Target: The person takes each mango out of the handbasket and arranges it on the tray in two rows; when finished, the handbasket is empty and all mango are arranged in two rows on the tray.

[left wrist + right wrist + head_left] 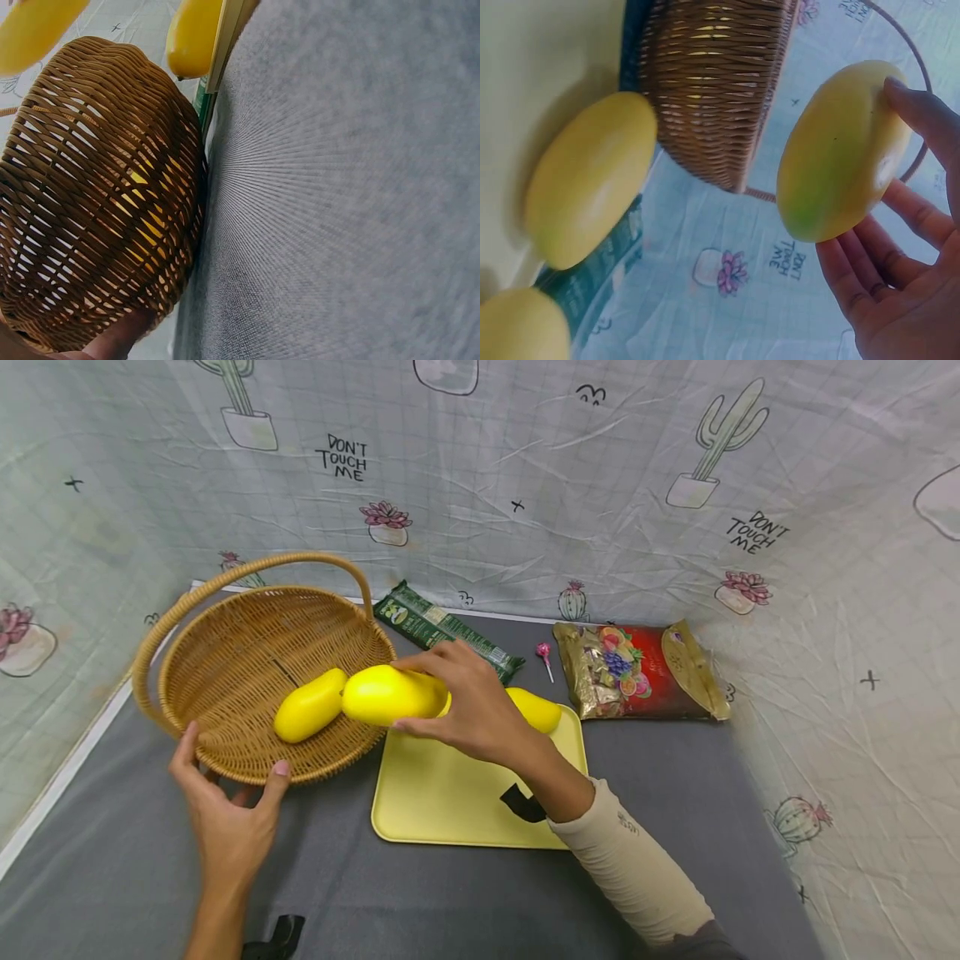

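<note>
My right hand (480,710) pinches a yellow mango (390,695) between thumb and fingers, raised at the right rim of the wicker basket (225,752). In the right wrist view, this mango (844,150) shows a greenish patch. Another mango (309,706) lies inside the basket. At the basket's near left side, my left hand (228,827) grips the rim; the left wrist view shows the woven outside (97,187) with a digit against it. The yellow tray (450,802) bears a mango (534,710), partly behind my right hand; two mangoes (592,180) appear there in the right wrist view.
A green packet (442,627) lies behind the tray, with a pink lollipop (543,652) to its right. Farther right is a red and gold candy bag (645,672). Printed cloth walls (525,552) enclose the grey table (420,893), and the basket's handle arches high.
</note>
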`<state>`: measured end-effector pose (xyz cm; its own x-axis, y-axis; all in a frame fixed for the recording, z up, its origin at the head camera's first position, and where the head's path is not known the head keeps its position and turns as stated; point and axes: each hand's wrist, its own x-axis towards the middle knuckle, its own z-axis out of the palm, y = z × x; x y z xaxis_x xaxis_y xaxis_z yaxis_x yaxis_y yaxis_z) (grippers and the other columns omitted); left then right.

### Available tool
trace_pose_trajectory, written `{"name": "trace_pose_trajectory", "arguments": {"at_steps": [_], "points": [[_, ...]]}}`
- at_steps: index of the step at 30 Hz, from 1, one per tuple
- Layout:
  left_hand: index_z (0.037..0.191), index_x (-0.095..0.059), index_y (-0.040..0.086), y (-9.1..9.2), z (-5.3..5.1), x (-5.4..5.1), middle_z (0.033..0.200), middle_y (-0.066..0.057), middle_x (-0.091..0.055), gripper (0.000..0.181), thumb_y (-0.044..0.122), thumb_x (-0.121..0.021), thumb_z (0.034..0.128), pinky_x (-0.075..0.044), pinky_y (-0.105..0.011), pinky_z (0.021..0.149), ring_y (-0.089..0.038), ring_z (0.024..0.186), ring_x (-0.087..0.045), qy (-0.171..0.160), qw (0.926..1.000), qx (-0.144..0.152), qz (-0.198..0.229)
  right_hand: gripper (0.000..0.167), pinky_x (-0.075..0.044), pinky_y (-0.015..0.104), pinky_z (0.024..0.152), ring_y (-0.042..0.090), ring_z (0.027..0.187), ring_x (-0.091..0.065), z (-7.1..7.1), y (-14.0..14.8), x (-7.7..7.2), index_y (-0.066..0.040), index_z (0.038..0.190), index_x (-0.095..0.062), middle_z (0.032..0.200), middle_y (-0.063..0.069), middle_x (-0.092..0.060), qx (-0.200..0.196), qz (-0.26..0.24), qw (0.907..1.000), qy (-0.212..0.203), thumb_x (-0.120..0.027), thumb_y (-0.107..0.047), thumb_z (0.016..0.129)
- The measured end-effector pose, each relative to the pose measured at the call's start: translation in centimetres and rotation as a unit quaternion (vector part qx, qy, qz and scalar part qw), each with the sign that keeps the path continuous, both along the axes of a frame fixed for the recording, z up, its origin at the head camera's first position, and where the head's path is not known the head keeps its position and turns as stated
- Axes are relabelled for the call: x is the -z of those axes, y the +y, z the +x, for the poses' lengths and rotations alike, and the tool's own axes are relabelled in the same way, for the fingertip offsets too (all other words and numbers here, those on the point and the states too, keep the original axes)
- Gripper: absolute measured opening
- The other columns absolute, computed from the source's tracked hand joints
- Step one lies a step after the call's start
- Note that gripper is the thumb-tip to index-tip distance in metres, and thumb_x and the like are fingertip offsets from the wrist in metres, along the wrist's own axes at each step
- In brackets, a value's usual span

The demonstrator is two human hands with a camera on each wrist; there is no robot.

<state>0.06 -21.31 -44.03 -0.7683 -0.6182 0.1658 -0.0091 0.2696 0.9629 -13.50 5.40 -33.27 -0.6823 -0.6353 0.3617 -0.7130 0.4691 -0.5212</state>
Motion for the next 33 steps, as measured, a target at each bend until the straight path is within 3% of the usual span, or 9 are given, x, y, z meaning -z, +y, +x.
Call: {"name": "trace_pose_trajectory", "arguments": {"at_steps": [4,5,10,22,25,29,33], "points": [[0.167,-0.016,0.037,0.0,0.1,0.0,0.172,0.005,-0.021,0.105,0.011,-0.082,0.0899,-0.043,-0.070,0.110,-0.021,0.150,-0.036,-0.002,1.0000,0.000,-0.003,0.064,-0.050,0.040,0.097,0.016,0.109,-0.054,0.9,1.5,0.7,-0.022,0.138,-0.071,0.120,-0.001,-0.067,0.019,0.005,0.9998,-0.006,-0.094,-0.040,0.082],[0.167,-0.016,0.036,0.0,0.1,0.0,0.172,0.005,-0.021,0.105,0.011,-0.082,0.0899,-0.043,-0.071,0.110,-0.021,0.150,-0.036,-0.002,1.0000,0.000,-0.003,0.063,-0.049,0.038,0.091,0.016,0.108,-0.053,1.1,1.8,1.0,-0.022,0.138,-0.071,0.119,-0.001,-0.067,0.024,0.007,0.9997,-0.007,-0.094,-0.040,0.081],[0.167,-0.016,0.036,0.0,0.0,0.0,0.172,0.005,-0.021,0.105,0.011,-0.082,0.0899,-0.044,-0.071,0.109,-0.021,0.150,-0.036,0.000,1.0000,0.000,-0.007,0.063,-0.050,0.038,0.089,0.019,0.110,-0.054,2.2,3.1,2.3,-0.020,0.134,-0.073,0.118,0.001,-0.068,0.051,0.023,0.9984,-0.009,-0.095,-0.041,0.080],[0.168,-0.016,0.036,-0.1,0.0,0.0,0.171,0.004,-0.022,0.105,0.011,-0.082,0.0903,-0.054,-0.043,0.104,-0.021,0.147,-0.039,-0.005,0.9998,0.000,-0.022,0.064,-0.051,0.042,0.096,0.022,0.112,-0.057,3.7,3.8,5.3,-0.017,0.134,-0.073,0.126,0.003,-0.069,0.068,0.070,0.9943,-0.043,-0.095,-0.042,0.079],[0.168,-0.016,0.035,-0.2,0.0,0.0,0.172,0.004,-0.021,0.104,0.010,-0.081,0.0907,-0.053,-0.045,0.107,-0.021,0.148,-0.038,-0.002,0.9998,0.003,-0.017,0.064,-0.050,0.040,0.095,0.022,0.109,-0.055,3.5,3.3,6.2,-0.017,0.134,-0.073,0.124,0.004,-0.069,0.066,0.098,0.9917,-0.052,-0.094,-0.044,0.080],[0.168,-0.015,0.035,-0.2,0.0,0.1,0.173,0.006,-0.018,0.104,0.010,-0.081,0.0913,-0.050,-0.058,0.111,-0.022,0.150,-0.036,-0.002,0.9999,0.007,-0.014,0.063,-0.050,0.040,0.096,0.023,0.109,-0.057,3.4,2.4,7.4,-0.017,0.133,-0.073,0.122,0.004,-0.070,0.064,0.128,0.9884,-0.049,-0.094,-0.046,0.080],[0.168,-0.014,0.035,-0.1,0.0,0.1,0.173,0.007,-0.017,0.104,0.010,-0.081,0.0917,-0.049,-0.059,0.111,-0.023,0.150,-0.036,-0.005,0.9998,0.008,-0.015,0.063,-0.052,0.041,0.099,0.024,0.113,-0.058,3.5,1.5,8.1,-0.018,0.132,-0.073,0.122,0.004,-0.071,0.067,0.151,0.9854,-0.041,-0.094,-0.047,0.080]]}}
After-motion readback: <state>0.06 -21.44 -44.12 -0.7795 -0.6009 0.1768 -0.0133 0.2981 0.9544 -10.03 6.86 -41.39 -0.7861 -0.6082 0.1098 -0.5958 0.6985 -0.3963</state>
